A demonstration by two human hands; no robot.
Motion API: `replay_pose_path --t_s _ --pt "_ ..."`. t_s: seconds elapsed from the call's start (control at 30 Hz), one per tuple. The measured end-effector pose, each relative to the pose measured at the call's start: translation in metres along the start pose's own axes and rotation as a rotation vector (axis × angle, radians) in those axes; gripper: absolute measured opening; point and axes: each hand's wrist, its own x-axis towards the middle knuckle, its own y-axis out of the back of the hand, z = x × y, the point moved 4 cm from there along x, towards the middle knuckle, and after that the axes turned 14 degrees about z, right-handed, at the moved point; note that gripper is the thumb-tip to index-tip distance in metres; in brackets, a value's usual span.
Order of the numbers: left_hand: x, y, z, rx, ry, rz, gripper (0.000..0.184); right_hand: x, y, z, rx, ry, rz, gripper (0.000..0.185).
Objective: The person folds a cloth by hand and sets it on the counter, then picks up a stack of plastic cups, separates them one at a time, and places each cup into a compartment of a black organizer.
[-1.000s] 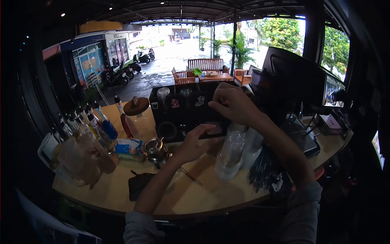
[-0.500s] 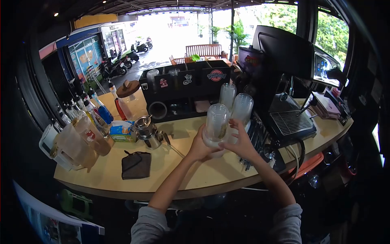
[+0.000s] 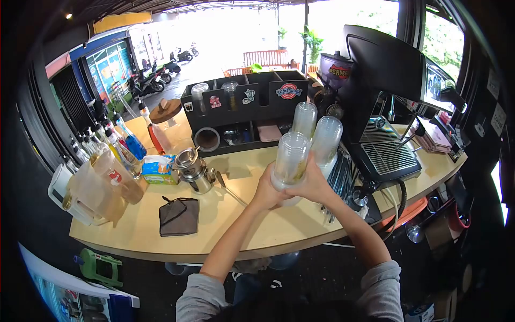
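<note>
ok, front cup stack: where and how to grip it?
Probably low on the sides of the front cup stack, left hand and right hand from the near side. It is tall, narrows upward and flares near the bottom; other stacks stand close behind, so the near side is freer.

Front cup stack (image 3: 293,153): its lower part is covered by both hands.
Left hand (image 3: 266,190): most of its fingers are hidden behind the stack.
Right hand (image 3: 313,182): its far fingers are out of sight too.
Rear cup stacks (image 3: 327,137): their lower ends are partly masked.
Bottles (image 3: 119,142): any lettering is too small to read.
Cabinet (image 3: 59,284): the lower left border crops it.
Street (image 3: 214,37): glare washes out its detail.
</note>
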Motion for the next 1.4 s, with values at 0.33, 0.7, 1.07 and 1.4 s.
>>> replay_pose_path --t_s 0.33,0.7,1.07,1.4 --pt "0.0 0.001 0.001 -0.058 0.04 -0.033 0.094 -0.003 0.005 -0.01 -0.117 0.041 0.015 0.114" --pt "-0.003 0.002 0.003 -0.066 0.027 -0.046 0.096 -0.016 -0.005 0.006 -0.026 -0.064 0.112 0.121" --pt "-0.005 -0.002 0.001 -0.087 0.025 -0.068 0.097 0.003 0.009 -0.015 0.068 -0.025 0.159 0.101" --pt "0.02 0.06 0.072 -0.191 -0.179 -0.005 0.11 0.039 0.052 -0.105 -0.186 0.389 0.16 0.087"
